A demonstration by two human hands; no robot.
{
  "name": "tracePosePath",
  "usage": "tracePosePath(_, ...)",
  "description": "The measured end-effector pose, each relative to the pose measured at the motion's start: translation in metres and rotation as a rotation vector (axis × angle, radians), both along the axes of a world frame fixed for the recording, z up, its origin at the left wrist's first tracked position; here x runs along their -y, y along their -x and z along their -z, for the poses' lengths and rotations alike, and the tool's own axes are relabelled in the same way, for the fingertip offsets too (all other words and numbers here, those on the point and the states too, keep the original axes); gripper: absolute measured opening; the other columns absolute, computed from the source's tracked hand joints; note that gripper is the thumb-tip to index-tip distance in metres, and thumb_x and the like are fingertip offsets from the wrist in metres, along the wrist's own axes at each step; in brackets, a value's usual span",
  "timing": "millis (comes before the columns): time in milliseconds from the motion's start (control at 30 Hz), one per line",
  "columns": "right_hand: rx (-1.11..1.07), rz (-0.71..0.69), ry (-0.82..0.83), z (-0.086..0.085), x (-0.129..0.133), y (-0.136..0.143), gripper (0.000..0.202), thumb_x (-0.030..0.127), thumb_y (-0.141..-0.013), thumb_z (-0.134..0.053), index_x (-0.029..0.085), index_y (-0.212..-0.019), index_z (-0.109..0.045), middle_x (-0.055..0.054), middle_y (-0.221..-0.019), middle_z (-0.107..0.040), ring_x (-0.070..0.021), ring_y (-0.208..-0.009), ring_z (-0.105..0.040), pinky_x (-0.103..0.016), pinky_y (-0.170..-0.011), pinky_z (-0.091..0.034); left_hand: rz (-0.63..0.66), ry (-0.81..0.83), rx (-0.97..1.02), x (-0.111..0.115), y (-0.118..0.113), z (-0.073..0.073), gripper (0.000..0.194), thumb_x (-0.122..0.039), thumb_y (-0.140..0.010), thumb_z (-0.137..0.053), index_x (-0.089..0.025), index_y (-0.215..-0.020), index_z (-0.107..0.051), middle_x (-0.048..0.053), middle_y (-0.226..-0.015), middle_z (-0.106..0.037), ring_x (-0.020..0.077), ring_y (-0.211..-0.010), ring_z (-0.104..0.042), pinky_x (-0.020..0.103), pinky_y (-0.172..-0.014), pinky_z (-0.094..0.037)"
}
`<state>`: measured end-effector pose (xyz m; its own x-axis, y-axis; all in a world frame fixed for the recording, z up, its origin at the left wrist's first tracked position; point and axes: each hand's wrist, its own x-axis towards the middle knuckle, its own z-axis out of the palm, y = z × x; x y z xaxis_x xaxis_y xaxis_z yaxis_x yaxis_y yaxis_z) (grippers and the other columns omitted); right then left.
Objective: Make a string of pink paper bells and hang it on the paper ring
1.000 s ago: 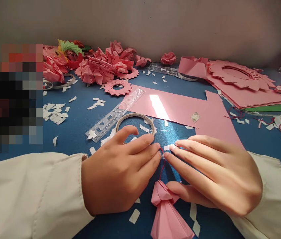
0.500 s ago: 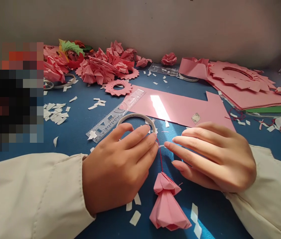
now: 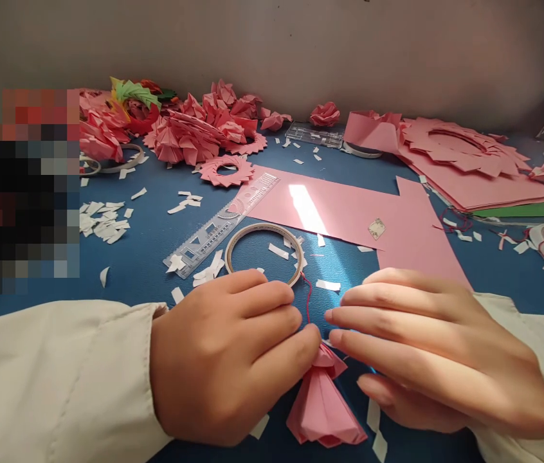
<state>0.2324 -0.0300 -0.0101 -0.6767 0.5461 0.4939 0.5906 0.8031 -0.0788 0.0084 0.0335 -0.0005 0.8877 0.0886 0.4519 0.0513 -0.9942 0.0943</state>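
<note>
A folded pink paper ornament lies on the blue table near the front, with a red string running from its top to a tape roll. My left hand is curled, its fingers at the top of the ornament; they cover what they grip, if anything. Just right of the ornament, my right hand hovers with fingers stretched and slightly apart, holding nothing visible. A clear stencil ruler lies behind the left hand, overlapping pink paper.
Folded pink paper pieces are heaped at the back left. At the back right lie a large pink paper ring, green paper and another tape roll. White paper scraps are scattered over the table.
My left hand has moved toward me, off the tape roll and to the ornament's top, its fingers more curled. My right hand has moved nearer and to the right.
</note>
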Motion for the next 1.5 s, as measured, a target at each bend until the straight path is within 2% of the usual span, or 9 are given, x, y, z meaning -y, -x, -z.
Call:
tracePosePath(167, -0.232, -0.056, 0.283, 0.004, 0.007, 0.013, 0.018, 0.020, -0.086, -0.050, 0.011, -0.098, -0.060, -0.010, -0.092, -0.069, -0.0172, -0.087, -0.061, -0.031, -0.078, -0.051, 0.095, 0.147, 0.023, 0.002, 0.002, -0.001, 0.019, -0.012, -0.086, -0.044, -0.014, -0.085, -0.063, 0.007, -0.073, -0.069, 0.0176, -0.076, -0.064, 0.029, -0.069, -0.054)
tracePosePath(233, -0.475, 0.038, 0.246, 0.006, 0.012, 0.019, 0.022, 0.023, -0.090, -0.044, 0.011, -0.092, -0.062, -0.010, -0.081, -0.068, -0.0169, -0.079, -0.061, -0.031, -0.075, -0.051, 0.073, 0.164, 0.076, 0.006, 0.001, 0.001, 0.023, -0.012, -0.087, -0.042, -0.016, -0.083, -0.064, 0.006, -0.069, -0.069, 0.0164, -0.070, -0.064, 0.027, -0.066, -0.054)
tracePosePath(400, -0.350, -0.052, 0.477, -0.003, 0.026, 0.019, 0.025, 0.027, -0.090, -0.044, 0.013, -0.098, -0.063, -0.009, -0.084, -0.069, -0.0182, -0.083, -0.063, -0.031, -0.080, -0.052, 0.103, 0.272, 0.096, 0.016, -0.003, 0.003, 0.021, -0.014, -0.089, -0.046, -0.015, -0.082, -0.065, 0.001, -0.059, -0.066, 0.0133, -0.062, -0.061, 0.024, -0.063, -0.053)
tracePosePath(567, -0.426, -0.052, 0.488, -0.004, 0.020, 0.020, 0.024, 0.026, -0.089, -0.044, 0.012, -0.097, -0.062, -0.009, -0.082, -0.069, -0.0176, -0.078, -0.064, -0.029, -0.074, -0.053, 0.087, 0.389, 0.060, 0.018, -0.002, 0.003, 0.027, -0.012, -0.091, -0.039, -0.013, -0.079, -0.063, 0.001, -0.056, -0.059, 0.0126, -0.056, -0.055, 0.026, -0.059, -0.049)
tracePosePath(600, -0.538, -0.086, 0.353, -0.002, 0.018, 0.021, 0.023, 0.025, -0.089, -0.044, 0.012, -0.094, -0.063, -0.008, -0.078, -0.069, -0.0162, -0.073, -0.063, -0.026, -0.067, -0.053, 0.050, 0.382, 0.077, 0.018, -0.002, 0.003, 0.028, -0.012, -0.091, -0.038, -0.014, -0.077, -0.062, 0.001, -0.056, -0.059, 0.0125, -0.054, -0.054, 0.027, -0.058, -0.049)
tracePosePath(800, -0.511, 0.070, 0.300, 0.013, 0.019, 0.026, 0.027, 0.031, -0.089, -0.046, 0.013, -0.098, -0.064, -0.008, -0.095, -0.069, -0.0160, -0.096, -0.061, -0.025, -0.088, -0.047, -0.138, 0.129, 0.196, 0.021, -0.003, 0.004, 0.035, -0.010, -0.088, -0.034, -0.019, -0.066, -0.060, 0.002, -0.057, -0.063, 0.0138, -0.054, -0.058, 0.027, -0.053, -0.050)
tracePosePath(967, -0.433, 0.038, 0.259, 0.013, 0.016, 0.025, 0.030, 0.031, -0.091, -0.043, 0.012, -0.104, -0.062, -0.008, -0.093, -0.069, -0.0161, -0.095, -0.061, -0.025, -0.088, -0.046, -0.298, -0.086, 0.176, 0.028, -0.006, 0.000, 0.029, -0.009, -0.086, -0.043, -0.015, -0.067, -0.064, 0.003, -0.064, -0.070, 0.0171, -0.064, -0.066, 0.031, -0.057, -0.053)
tracePosePath(1233, -0.340, -0.004, 0.297, 0.008, 0.019, 0.019, 0.032, 0.032, -0.092, -0.043, 0.009, -0.110, -0.055, -0.010, -0.098, -0.068, -0.0162, -0.103, -0.058, -0.024, -0.091, -0.047, -0.231, -0.243, 0.141, 0.033, 0.003, 0.017, 0.030, -0.014, -0.094, -0.033, -0.014, -0.087, -0.062, 0.006, -0.087, -0.073, 0.0232, -0.089, -0.064, 0.039, -0.068, -0.048)
tracePosePath(1500, -0.310, 0.090, 0.212, 0.010, 0.023, 0.022, 0.032, 0.037, -0.092, -0.041, 0.012, -0.104, -0.058, -0.010, -0.092, -0.070, -0.0161, -0.094, -0.063, -0.023, -0.088, -0.050, -0.178, -0.355, 0.025, 0.029, 0.007, 0.015, 0.024, -0.013, -0.089, -0.040, -0.013, -0.096, -0.063, 0.011, -0.092, -0.072, 0.0271, -0.091, -0.063, 0.038, -0.059, -0.048)
